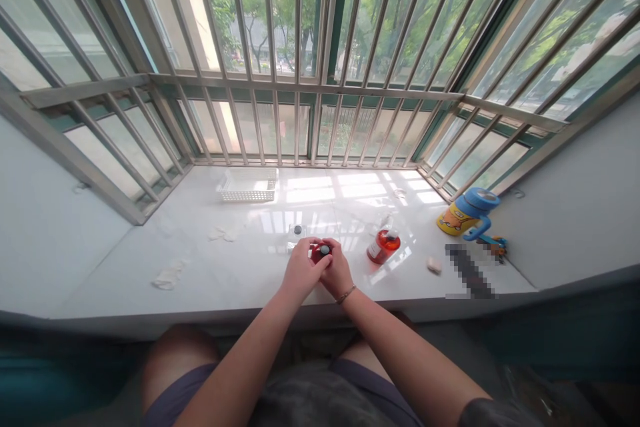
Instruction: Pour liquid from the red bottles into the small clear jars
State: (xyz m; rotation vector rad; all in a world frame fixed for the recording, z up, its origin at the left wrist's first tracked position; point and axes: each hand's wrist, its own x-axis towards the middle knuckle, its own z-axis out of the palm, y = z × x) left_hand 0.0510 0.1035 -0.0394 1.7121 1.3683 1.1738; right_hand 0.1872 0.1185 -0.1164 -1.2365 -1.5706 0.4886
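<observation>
Close together over the front of the white ledge, my left hand (301,268) and my right hand (338,271) are both wrapped round a small dark-red container with a dark round top (323,251). My fingers hide most of its body. Just behind them lies a small clear item with a black round piece (298,230); my left hand partly covers the area in front of it. To the right of my right hand, a bottle of red liquid (383,248) with a pale label and a clear top stands on the ledge.
Toward the back sits a white plastic basket (249,185). Crumpled white tissues (170,275) lie at left. On the right are a blue and yellow mug (467,212), a small pale lump (434,265), a colourful small item (496,248) and a blurred-out dark object (470,271). Metal bars (305,87) enclose the ledge.
</observation>
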